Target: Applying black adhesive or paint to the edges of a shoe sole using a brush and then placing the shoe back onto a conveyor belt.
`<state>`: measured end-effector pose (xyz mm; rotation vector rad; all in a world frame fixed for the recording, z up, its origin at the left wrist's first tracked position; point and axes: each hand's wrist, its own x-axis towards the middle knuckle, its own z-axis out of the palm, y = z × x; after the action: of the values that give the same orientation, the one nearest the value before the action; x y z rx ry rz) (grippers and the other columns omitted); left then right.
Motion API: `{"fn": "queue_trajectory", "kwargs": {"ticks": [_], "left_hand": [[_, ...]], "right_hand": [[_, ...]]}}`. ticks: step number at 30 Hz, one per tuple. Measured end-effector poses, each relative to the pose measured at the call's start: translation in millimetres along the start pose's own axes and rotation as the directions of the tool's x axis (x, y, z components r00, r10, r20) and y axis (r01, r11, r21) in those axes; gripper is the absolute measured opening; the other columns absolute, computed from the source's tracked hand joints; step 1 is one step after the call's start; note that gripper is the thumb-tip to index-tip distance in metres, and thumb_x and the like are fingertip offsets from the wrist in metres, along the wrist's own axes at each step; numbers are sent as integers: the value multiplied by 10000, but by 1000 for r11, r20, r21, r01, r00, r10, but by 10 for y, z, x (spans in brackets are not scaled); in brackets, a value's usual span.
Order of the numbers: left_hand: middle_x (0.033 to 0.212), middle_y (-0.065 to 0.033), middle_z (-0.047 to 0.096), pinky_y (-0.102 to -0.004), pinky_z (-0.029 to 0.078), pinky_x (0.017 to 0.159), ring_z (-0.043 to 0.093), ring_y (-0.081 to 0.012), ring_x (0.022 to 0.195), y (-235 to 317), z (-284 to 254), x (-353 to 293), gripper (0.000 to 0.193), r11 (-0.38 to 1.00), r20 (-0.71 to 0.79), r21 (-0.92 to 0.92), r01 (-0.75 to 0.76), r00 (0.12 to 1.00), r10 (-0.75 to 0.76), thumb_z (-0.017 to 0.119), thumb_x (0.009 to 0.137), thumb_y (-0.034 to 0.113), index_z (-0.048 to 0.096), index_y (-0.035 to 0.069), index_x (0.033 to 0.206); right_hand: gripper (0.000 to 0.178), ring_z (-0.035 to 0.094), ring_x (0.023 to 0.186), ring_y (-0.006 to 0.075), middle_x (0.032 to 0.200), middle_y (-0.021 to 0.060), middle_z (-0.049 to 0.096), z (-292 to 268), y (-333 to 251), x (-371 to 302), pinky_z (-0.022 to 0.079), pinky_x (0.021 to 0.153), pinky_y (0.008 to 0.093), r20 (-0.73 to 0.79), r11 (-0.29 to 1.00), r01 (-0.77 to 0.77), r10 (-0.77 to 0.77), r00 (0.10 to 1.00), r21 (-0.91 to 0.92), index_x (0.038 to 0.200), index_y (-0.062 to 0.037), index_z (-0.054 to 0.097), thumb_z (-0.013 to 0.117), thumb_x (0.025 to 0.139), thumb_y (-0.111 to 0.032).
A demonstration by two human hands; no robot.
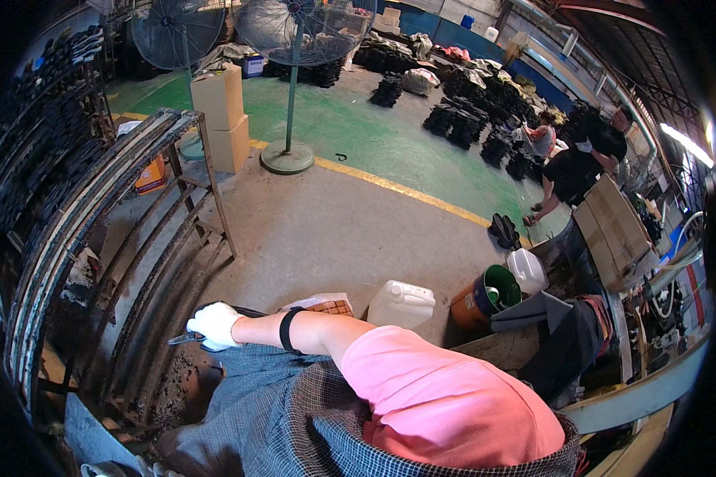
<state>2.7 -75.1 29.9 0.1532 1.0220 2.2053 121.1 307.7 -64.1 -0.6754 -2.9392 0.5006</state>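
Note:
My right hand (215, 325), in a white glove, is closed around a small tool with a thin metal tip (183, 339). The tip points left toward a rusty metal rack (119, 318). The tool's handle is hidden in my fingers, so its exact kind does not show. A black band (290, 331) circles my right forearm below a pink sleeve. Blue-grey checked cloth (294, 405) covers my body beneath the arm. I cannot see my left hand.
Behind my arm stand a white jug (400, 304) and an orange-brown bucket (471, 306). Two pedestal fans, one on a green pole (293, 103), and stacked cardboard boxes (219, 99) stand farther off. Another person in black (585, 163) bends near piles of black pieces (457, 119).

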Motion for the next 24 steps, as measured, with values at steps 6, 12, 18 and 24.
{"fn": "queue_trajectory", "kwargs": {"ticks": [6,12,18,24], "left_hand": [[1127,-119,637,-257,457,661,519,-156,764,-2,-40,13,519,1000,24,-9,-1,1000,1,543,1068,323,525,-30,1448],[1136,-121,627,-259,457,657,518,-158,764,-2,-14,0,514,1000,6,8,-9,1000,9,545,1067,317,522,-28,1448],[1127,-125,623,-260,456,654,513,-157,761,3,-30,4,516,1000,17,-8,-3,1000,3,545,1066,308,509,-27,1456],[1136,-140,628,-260,458,651,510,-158,757,4,-61,19,510,1000,28,-21,2,1000,-2,536,1072,304,508,-32,1454]], "right_hand": [[291,723,931,357,948,154,730,-1,-3,-5,580,828,468,0,1000,1,-1,1000,-1,1087,-121,719,715,843,-280],[265,742,915,375,934,169,760,49,11,-3,594,808,489,-62,1000,5,-4,998,18,1024,-112,754,703,817,-270],[259,742,920,375,936,167,760,-14,-15,-21,593,806,489,-46,1000,6,-6,999,11,1032,-113,754,686,827,-256],[270,742,923,375,942,169,760,7,-6,-27,592,808,490,-73,1000,6,-4,997,23,1049,-116,754,684,828,-254]]}}
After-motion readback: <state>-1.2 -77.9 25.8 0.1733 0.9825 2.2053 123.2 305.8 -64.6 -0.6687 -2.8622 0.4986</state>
